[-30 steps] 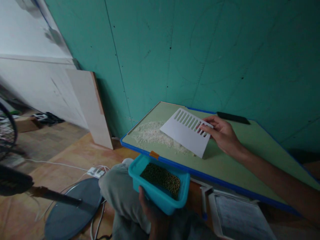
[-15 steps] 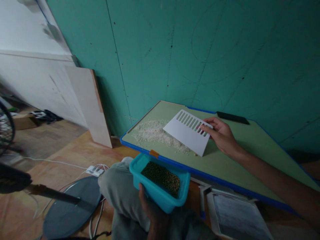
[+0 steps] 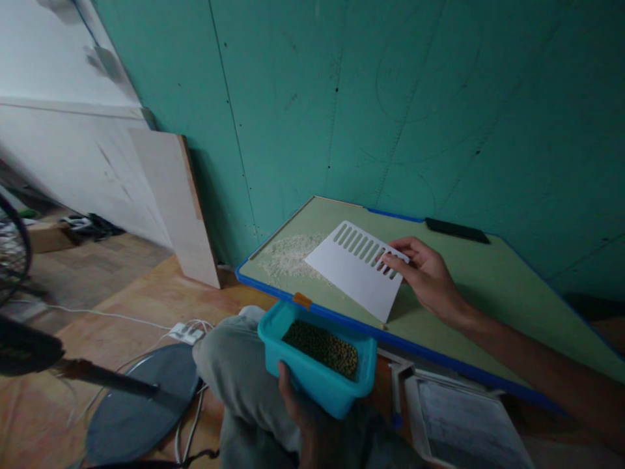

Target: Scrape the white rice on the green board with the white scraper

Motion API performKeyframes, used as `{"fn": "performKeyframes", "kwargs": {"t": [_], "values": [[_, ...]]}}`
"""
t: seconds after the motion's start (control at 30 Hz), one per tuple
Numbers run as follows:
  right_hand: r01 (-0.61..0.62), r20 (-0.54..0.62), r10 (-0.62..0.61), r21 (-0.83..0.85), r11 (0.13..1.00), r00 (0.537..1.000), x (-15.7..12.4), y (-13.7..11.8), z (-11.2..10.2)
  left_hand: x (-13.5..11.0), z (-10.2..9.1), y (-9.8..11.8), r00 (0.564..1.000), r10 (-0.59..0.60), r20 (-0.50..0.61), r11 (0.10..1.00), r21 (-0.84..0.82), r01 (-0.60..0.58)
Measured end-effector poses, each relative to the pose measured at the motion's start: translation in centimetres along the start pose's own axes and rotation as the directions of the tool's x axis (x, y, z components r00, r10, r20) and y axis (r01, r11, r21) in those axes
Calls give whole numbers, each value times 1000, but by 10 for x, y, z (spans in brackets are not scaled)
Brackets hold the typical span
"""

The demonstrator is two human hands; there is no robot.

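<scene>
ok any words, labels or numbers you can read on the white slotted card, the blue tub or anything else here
None can be read.
white slotted card, in the right hand: plain, no print.
blue tub, in the left hand: no label in view.
orange tab on the table edge: no writing visible.

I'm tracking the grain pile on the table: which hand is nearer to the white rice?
Right. The right hand holds the slotted white card, which lies against the white rice on the table. The left hand is below the table edge, holding the blue tub.
</scene>
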State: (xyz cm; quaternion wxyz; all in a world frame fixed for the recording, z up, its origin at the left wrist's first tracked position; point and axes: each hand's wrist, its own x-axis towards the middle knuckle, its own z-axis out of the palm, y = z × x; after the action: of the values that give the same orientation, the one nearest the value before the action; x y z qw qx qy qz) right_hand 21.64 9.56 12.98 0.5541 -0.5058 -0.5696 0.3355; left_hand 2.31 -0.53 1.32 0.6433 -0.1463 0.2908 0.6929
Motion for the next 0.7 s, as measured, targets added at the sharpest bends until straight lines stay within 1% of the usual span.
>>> {"fn": "performKeyframes", "kwargs": {"t": [0.07, 0.23, 0.33, 0.47, 0.6, 0.7], "values": [[-2, 11, 2, -7, 1000, 1000, -2, -1, 2, -5, 0, -3, 1000, -19, -19, 1000, -10, 19], [22, 7, -22, -31, 999, 1000, -4, -1, 2, -14, -7, -16, 987, -159, 38, 986, -36, 160], [5, 18, -4, -28, 1000, 1000, -5, 1, 2, -15, -10, -20, 978, -207, 23, 977, -41, 208], [-14, 16, 13, 21, 1000, 1000, -8, -2, 5, -13, -10, -20, 978, -207, -3, 977, -43, 207], [-12, 15, 12, 12, 1000, 1000, -12, -7, 8, -12, -7, -17, 981, -196, -10, 980, -22, 195], [-3, -42, 5, 43, 999, 999, -11, -7, 9, -13, -5, -15, 978, -207, -10, 978, -42, 207]]}}
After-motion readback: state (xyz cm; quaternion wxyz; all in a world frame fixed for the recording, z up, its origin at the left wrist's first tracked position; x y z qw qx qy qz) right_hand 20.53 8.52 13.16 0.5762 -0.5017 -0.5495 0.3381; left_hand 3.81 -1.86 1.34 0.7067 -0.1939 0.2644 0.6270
